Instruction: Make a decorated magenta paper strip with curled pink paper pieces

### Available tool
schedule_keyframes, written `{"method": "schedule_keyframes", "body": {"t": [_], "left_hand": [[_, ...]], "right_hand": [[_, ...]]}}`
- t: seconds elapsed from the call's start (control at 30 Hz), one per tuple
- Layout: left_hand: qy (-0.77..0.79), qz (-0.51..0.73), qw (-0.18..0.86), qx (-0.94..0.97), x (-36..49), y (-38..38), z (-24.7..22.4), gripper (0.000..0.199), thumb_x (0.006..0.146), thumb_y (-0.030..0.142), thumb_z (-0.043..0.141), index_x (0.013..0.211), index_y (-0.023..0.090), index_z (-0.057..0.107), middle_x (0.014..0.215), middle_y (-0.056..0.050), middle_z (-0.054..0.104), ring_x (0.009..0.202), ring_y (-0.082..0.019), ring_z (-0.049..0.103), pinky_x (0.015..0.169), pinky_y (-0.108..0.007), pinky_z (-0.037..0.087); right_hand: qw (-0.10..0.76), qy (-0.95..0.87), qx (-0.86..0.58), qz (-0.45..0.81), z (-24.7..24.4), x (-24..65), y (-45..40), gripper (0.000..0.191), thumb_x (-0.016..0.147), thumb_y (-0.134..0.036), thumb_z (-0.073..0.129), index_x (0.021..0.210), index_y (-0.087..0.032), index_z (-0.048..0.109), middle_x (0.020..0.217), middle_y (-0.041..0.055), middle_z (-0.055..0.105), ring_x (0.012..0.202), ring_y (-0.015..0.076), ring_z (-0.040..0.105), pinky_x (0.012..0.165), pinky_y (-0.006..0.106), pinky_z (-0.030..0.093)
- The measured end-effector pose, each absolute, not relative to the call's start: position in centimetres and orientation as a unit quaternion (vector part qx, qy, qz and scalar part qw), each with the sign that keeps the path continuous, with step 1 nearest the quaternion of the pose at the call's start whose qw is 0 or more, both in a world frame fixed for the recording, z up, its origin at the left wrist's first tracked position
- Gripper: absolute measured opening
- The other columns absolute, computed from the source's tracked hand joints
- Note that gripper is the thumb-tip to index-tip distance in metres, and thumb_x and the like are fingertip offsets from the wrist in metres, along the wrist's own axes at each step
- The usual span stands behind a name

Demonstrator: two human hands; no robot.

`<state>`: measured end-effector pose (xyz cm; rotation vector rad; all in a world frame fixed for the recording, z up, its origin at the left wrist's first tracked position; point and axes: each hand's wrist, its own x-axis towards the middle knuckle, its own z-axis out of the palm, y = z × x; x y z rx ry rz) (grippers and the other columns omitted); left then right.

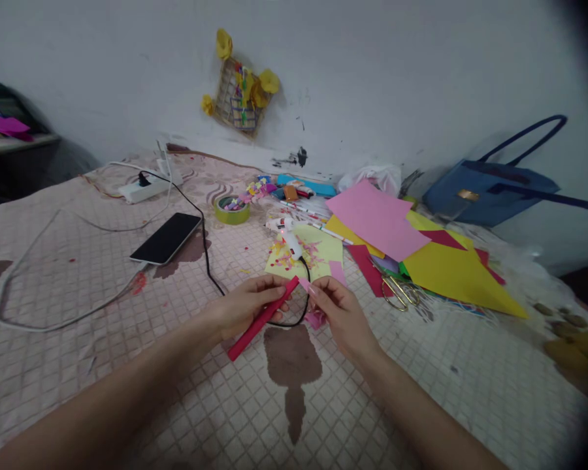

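Note:
Pinched in my left hand (pixel 255 303) is a long red strip of folded or rolled paper (pixel 257 328), slanting from lower left to upper right. My right hand (pixel 338 310) is closed on a small pink paper piece (pixel 304 283), whose tip meets or nearly meets the strip's upper end. Just beyond the hands, a white hot glue gun (pixel 290 244) with a small red light lies on a pale yellow sheet (pixel 318 238) strewn with paper bits. Its black cord (pixel 306 300) loops behind my hands. Some pink scraps (pixel 315 319) lie beside my right fingers.
Left are a phone (pixel 167 239) on a white cable and a power strip (pixel 149 185). A green tape roll (pixel 232 210) stands at centre. Right lie coloured paper sheets (pixel 377 219), gold-handled scissors (pixel 399 292) and a blue handbag (pixel 490 189) by the wall.

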<state>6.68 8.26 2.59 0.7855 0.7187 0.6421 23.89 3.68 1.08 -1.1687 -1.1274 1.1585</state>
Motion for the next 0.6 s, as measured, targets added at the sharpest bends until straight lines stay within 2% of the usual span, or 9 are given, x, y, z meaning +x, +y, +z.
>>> {"method": "schedule_keyframes", "body": {"t": [0.27, 0.6], "left_hand": [[0.354, 0.305, 0.802, 0.371, 7.0, 7.9, 3.0, 0.013, 0.076, 0.013, 0.061, 0.089, 0.012, 0.06, 0.074, -0.002, 0.059, 0.058, -0.008, 0.057, 0.053, -0.018, 0.047], [0.332, 0.313, 0.808, 0.372, 7.1, 7.6, 2.7, 0.013, 0.077, 0.014, 0.061, 0.09, 0.012, 0.059, 0.075, -0.002, 0.058, 0.063, -0.009, 0.057, 0.058, -0.02, 0.049]], "right_hand": [[0.556, -0.437, -0.48, 0.519, 1.2, 23.5, 3.6, 0.021, 0.078, -0.041, 0.06, 0.079, -0.02, 0.055, 0.056, -0.0053, 0.045, 0.048, 0.0083, 0.04, 0.041, 0.019, 0.032], [0.583, -0.369, -0.459, 0.56, 1.6, 22.4, 3.4, 0.026, 0.075, -0.041, 0.065, 0.071, -0.02, 0.05, 0.054, -0.007, 0.04, 0.046, 0.0069, 0.036, 0.039, 0.018, 0.032]]}}
